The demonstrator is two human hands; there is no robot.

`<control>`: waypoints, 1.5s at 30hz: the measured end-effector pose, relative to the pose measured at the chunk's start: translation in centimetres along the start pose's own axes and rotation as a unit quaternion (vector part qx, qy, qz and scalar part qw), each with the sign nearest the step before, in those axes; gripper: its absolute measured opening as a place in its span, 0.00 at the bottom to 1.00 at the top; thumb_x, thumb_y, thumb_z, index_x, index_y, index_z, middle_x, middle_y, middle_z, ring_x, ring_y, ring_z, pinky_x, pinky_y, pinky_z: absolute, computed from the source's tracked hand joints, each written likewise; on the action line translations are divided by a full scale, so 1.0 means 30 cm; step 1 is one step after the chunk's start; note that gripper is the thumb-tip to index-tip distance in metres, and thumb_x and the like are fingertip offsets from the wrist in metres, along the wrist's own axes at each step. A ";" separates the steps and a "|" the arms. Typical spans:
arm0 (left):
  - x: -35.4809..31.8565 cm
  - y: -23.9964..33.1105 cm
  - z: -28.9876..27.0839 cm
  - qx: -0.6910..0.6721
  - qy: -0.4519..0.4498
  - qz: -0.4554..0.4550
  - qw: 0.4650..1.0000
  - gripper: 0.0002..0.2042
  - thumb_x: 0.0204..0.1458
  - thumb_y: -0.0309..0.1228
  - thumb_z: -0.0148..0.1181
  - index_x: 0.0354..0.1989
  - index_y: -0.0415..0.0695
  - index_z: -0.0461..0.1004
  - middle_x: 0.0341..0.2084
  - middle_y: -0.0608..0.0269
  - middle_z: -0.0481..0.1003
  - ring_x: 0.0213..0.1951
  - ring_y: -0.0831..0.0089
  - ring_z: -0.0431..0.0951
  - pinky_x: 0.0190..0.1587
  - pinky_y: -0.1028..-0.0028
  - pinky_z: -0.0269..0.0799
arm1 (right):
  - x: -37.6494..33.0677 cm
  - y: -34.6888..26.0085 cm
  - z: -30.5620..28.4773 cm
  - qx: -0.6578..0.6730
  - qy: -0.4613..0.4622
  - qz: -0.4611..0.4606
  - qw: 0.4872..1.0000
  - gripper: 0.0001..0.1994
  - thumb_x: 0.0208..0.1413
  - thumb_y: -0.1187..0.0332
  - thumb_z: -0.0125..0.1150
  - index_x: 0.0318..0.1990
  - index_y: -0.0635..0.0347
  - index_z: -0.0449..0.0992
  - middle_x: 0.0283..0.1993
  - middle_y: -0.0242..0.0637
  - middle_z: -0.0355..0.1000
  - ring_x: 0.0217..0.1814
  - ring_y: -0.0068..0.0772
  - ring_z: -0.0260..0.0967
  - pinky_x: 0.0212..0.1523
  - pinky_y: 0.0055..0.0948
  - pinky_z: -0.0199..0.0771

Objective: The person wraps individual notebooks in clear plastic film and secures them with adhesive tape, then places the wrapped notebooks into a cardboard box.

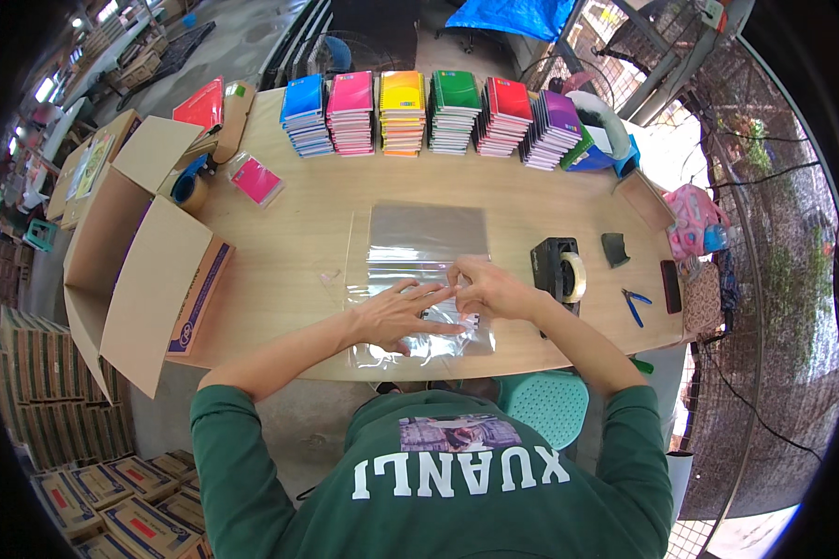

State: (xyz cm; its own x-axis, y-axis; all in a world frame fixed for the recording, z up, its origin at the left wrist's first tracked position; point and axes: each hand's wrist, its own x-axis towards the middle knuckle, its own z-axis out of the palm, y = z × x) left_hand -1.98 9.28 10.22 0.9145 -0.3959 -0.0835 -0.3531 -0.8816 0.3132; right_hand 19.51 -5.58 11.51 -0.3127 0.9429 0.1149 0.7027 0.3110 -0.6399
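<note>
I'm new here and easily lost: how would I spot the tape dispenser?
On the wooden table, find the right hand over clear plastic. To its right stands the tape dispenser. Unlike the slim blue-handled pliers farther right, it is bulky, black and carries a pale roll.

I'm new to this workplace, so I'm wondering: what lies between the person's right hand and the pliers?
Between the right hand and pliers, the head view shows the tape dispenser.

1. Near-white daylight enters at the upper right of the frame.
2. Glare streaks the clear plastic (429, 228) at centre.
3. Fisheye distortion curves the table (298, 247); black fills the frame's corners.
</note>
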 end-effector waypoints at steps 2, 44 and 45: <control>0.005 -0.008 0.010 -0.016 -0.003 0.003 1.000 0.49 0.36 0.41 0.76 0.70 0.78 0.54 0.70 0.51 0.50 0.70 0.50 0.53 0.67 0.52 0.53 | 0.018 -0.032 -0.002 -0.025 0.030 0.010 0.999 0.06 0.41 0.73 0.69 0.28 0.55 0.79 0.49 0.36 0.67 0.55 0.44 0.65 0.50 0.44 0.68; 0.082 0.103 0.206 -0.139 0.423 -0.173 0.878 0.14 0.36 0.35 0.77 0.31 0.49 0.81 0.63 0.48 0.61 0.64 0.49 0.62 0.64 0.48 0.58 | -0.064 0.064 0.284 0.385 0.226 0.193 0.874 0.55 0.44 0.78 0.71 0.76 0.53 0.38 0.70 0.40 0.58 0.55 0.33 0.71 0.59 0.32 0.69; 0.094 0.107 0.217 -0.171 0.432 -0.182 0.867 0.11 0.38 0.33 0.76 0.29 0.48 0.80 0.62 0.48 0.62 0.63 0.49 0.63 0.63 0.50 0.60 | -0.068 0.068 0.283 0.380 0.228 0.196 0.875 0.55 0.44 0.78 0.70 0.76 0.53 0.38 0.70 0.40 0.57 0.55 0.34 0.71 0.60 0.33 0.69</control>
State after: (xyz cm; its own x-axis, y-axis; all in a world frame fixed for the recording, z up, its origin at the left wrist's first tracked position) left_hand -1.81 3.65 4.83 0.8115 0.3624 0.4585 -0.0669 -0.7218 0.6889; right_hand 16.16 -7.88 3.53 0.2663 0.9628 -0.0465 0.0160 -0.0527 -0.9985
